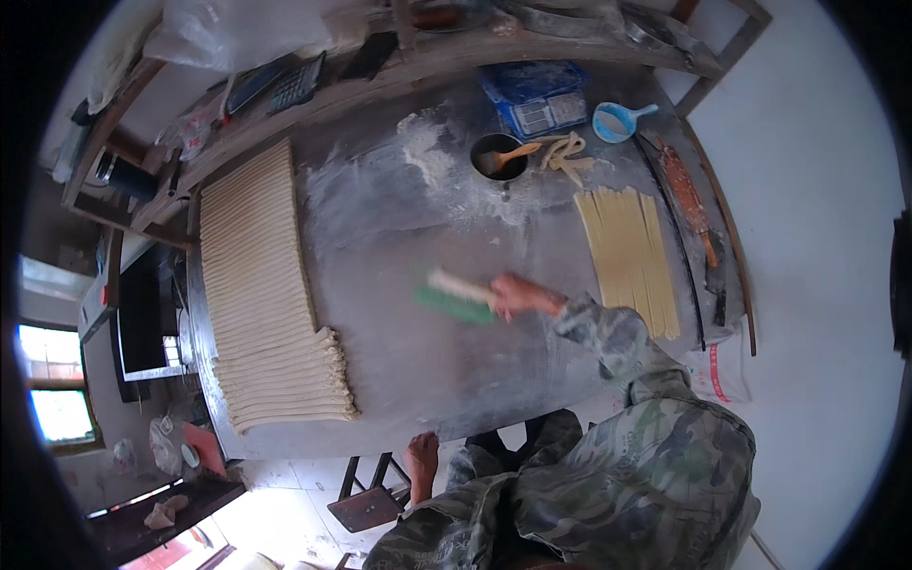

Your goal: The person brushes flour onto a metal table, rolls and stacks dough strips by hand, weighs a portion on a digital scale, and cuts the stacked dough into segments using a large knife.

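Observation:
My right hand (521, 294) is closed round the pale handle of a brush with green bristles (458, 306). The brush, smeared by motion, is over the middle of the grey tabletop (399, 256). Down by the table's front edge, my left hand (421, 458) is curled into a loose fist with nothing visible in it. Long dough strips (256, 275) lie packed side by side along the left of the table. To the right of my right hand is a flat sheet of dough cut into strips (627, 252).
Toward the back stand a dark pot (486, 152) with a wooden-handled brush, loose dough strips (567, 157), a blue scale (535, 98) and a blue dipper (617, 122). A rolling pin (684, 190) lies at the right. Flour (432, 157) dusts the table; a stool (366, 508) stands in front.

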The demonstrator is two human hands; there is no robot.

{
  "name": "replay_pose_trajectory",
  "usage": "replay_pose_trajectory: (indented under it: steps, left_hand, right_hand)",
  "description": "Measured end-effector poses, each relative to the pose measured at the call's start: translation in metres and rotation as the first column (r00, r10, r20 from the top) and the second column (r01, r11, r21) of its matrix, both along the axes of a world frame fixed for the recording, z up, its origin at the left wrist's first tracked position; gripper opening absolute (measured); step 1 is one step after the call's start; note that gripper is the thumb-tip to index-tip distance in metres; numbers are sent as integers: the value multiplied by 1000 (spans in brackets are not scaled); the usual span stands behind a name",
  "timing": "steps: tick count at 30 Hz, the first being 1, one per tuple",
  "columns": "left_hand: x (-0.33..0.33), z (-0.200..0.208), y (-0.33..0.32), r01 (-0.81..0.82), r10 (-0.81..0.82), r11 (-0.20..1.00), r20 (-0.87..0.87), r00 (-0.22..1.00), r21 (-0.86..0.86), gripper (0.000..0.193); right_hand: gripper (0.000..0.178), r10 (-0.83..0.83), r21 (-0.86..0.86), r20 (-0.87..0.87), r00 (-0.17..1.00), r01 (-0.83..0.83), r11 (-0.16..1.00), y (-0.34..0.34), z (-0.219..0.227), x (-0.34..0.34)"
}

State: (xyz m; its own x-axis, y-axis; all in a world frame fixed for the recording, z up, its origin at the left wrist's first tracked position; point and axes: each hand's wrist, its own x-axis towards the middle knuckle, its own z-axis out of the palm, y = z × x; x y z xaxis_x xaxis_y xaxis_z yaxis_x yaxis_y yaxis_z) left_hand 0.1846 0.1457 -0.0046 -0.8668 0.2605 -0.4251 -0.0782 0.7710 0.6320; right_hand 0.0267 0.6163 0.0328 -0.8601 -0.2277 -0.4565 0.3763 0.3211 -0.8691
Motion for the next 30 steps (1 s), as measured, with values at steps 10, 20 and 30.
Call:
replay_pose_trajectory:
  steps: [10, 20, 30]
  left_hand:
    - [-60, 36, 101, 105, -92, 991, -154, 984, 84, 22]
    - [-28, 42, 228, 261, -248, 958, -112, 962, 121, 19]
    - [-117, 37, 420, 395, -321, 904, -352, 880, 165, 17]
  right_hand:
    - [23, -1, 681, -602, 798, 514, 521, 182, -43, 27]
    - [21, 105, 638, -335, 936, 143, 756, 159, -62, 115]
    - [22, -754, -354, 113, 647, 735, 578, 296, 48, 183]
